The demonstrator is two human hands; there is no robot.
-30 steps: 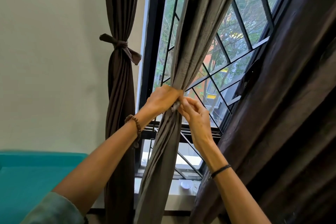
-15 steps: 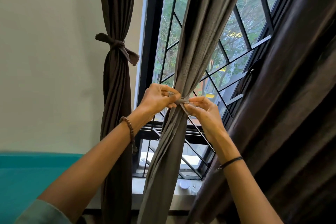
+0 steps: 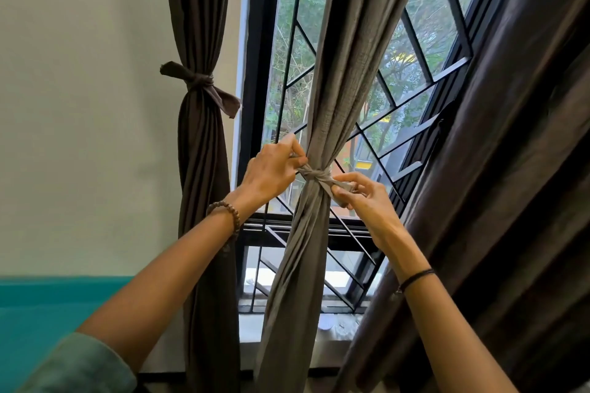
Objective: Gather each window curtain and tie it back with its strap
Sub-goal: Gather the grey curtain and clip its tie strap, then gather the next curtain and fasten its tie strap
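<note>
Left hand (image 3: 271, 174), just right of an already tied dark curtain (image 3: 204, 169), pinches one end of the strap (image 3: 314, 174), which crosses in a first knot around the gathered grey curtain (image 3: 332, 99). Right hand (image 3: 367, 204) pinches the other end. This looks like the tying step; next, pull both ends apart to cinch. Beyond, the far-right curtain (image 3: 510, 169) hangs loose.

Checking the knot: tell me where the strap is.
Head view, centre: the strap wraps the grey curtain, its ends pinched by left hand and right hand.
</note>
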